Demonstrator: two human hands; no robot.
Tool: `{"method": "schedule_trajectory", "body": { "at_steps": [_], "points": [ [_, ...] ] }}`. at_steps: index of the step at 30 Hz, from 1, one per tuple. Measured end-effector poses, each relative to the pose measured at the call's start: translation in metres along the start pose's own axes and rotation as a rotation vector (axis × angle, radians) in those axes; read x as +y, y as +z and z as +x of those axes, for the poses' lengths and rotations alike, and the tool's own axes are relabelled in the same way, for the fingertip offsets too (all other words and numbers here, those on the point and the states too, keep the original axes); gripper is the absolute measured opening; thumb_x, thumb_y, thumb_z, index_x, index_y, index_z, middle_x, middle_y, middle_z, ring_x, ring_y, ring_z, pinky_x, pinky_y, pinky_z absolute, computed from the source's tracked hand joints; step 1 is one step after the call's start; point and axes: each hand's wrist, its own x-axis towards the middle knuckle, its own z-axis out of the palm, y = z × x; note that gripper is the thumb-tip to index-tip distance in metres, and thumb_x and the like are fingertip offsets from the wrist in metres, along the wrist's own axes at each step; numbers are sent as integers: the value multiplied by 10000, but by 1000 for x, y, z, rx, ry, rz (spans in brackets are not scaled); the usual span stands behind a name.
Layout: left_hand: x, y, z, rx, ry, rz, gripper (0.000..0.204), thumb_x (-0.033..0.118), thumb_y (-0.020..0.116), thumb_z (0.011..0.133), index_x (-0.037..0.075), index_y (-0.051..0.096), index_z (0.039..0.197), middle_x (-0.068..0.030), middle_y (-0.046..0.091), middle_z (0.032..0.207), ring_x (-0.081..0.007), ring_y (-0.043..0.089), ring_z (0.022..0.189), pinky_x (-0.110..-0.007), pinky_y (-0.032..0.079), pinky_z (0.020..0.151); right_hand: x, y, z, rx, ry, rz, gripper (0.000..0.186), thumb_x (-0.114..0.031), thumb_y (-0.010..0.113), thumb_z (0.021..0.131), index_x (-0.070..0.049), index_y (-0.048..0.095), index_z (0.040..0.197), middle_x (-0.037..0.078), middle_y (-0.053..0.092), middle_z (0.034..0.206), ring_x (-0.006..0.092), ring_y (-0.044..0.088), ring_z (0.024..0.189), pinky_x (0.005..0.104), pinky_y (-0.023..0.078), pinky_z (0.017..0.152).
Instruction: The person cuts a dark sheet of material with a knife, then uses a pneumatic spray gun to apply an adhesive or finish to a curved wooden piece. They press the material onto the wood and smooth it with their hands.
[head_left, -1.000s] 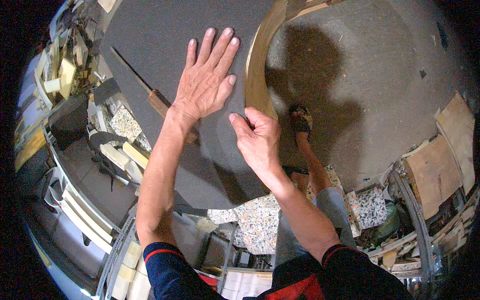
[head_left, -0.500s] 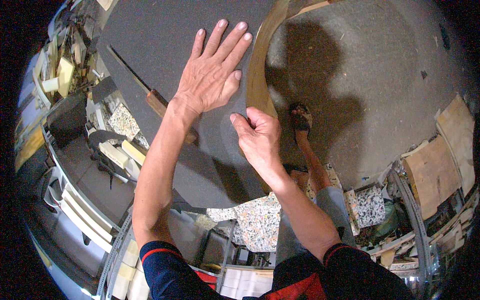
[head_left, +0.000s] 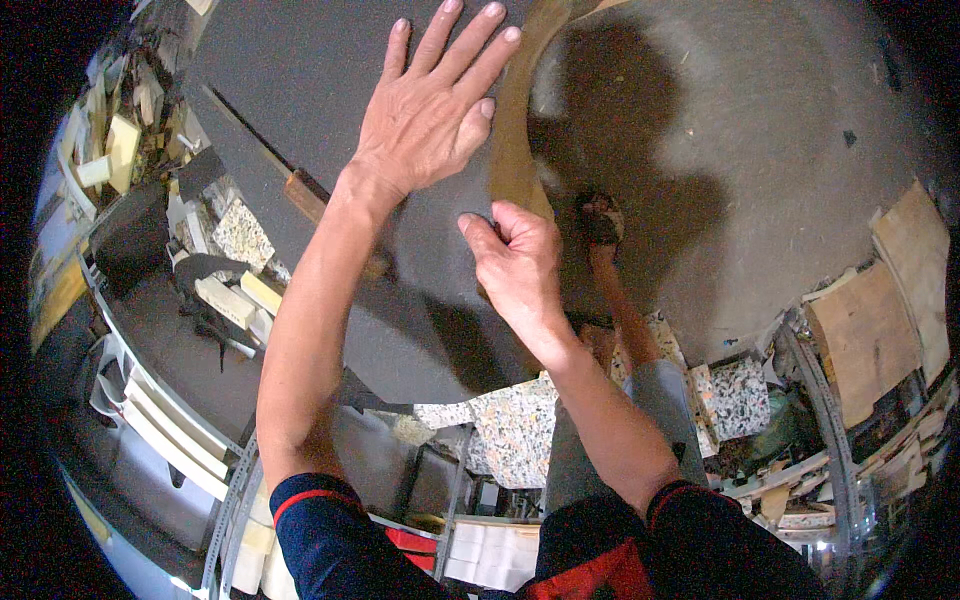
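Note:
A wide dark grey sheet [head_left: 290,55] with a curved right side spreads in front of me. Along that side runs a brown edge strip [head_left: 513,160]. My left hand [head_left: 425,115] lies flat on the sheet, fingers spread, beside the strip. Nearer to me, my right hand [head_left: 522,268] is closed at the edge, thumb on top of the sheet and the other fingers curled under or against the side. What those fingers touch underneath is hidden. A long-bladed knife [head_left: 304,194] with a wooden handle rests on the sheet, partly covered by my left forearm.
Speckled foam blocks [head_left: 515,430] sit below the sheet's near edge. On the left are a metal-framed rack [head_left: 225,520] and pale foam offcuts [head_left: 122,150]. Brown boards [head_left: 865,335] lean at the right, by the concrete floor [head_left: 770,190]. My foot [head_left: 600,215] stands beside the sheet.
My left hand has slid a little farther away along the sheet, up and slightly right. The right hand keeps its closed hold at the edge, almost in the same place.

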Motion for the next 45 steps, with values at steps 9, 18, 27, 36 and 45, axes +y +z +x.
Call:
{"method": "schedule_trajectory", "body": {
  "at_steps": [9, 18, 27, 36, 45],
  "points": [
    [-5, 9, -11, 61, -88, -52, 631, 288, 469, 938, 192, 350, 1550, -94, 248, 1641, -370, 221, 1503, -610, 184, 1189, -1, 3, 3, -17, 88, 22, 297, -124, 702, 880, -17, 519, 673, 43, 452, 543, 104, 401, 518, 353, 362, 481],
    [17, 12, -66, 30, -245, -64, 575, 386, 456, 976, 310, 373, 1540, -143, 209, 1647, -452, 174, 1496, -702, 161, 1145, 4, 6, -3, 12, 128, 93, 140, -80, 761, 861, 32, 679, 877, -12, 610, 642, 49, 500, 544, 265, 407, 483],
    [17, 20, -69, 85, -210, -29, 549, 402, 336, 1033, 293, 313, 1571, -134, 170, 1661, -433, 146, 1510, -658, 123, 1175, 25, -7, -82, -41, -13, -250, 164, -105, 751, 837, 17, 673, 914, 83, 637, 648, 85, 544, 582, 304, 447, 539],
    [49, 16, -111, 16, -279, -95, 625, 343, 412, 989, 142, 298, 1569, -169, 172, 1650, -448, 144, 1503, -646, 134, 1179, 43, -23, -84, -15, 67, -153, 141, -96, 759, 838, 30, 694, 838, 33, 598, 588, 60, 488, 540, 291, 409, 498],
    [77, 21, -114, 37, -341, -44, 623, 339, 443, 966, 157, 338, 1553, -182, 195, 1641, -467, 140, 1499, -669, 138, 1165, 47, -28, -80, 2, 62, -203, 156, -121, 776, 827, 21, 714, 846, 50, 653, 624, 73, 541, 551, 295, 437, 518]
  ]
}}
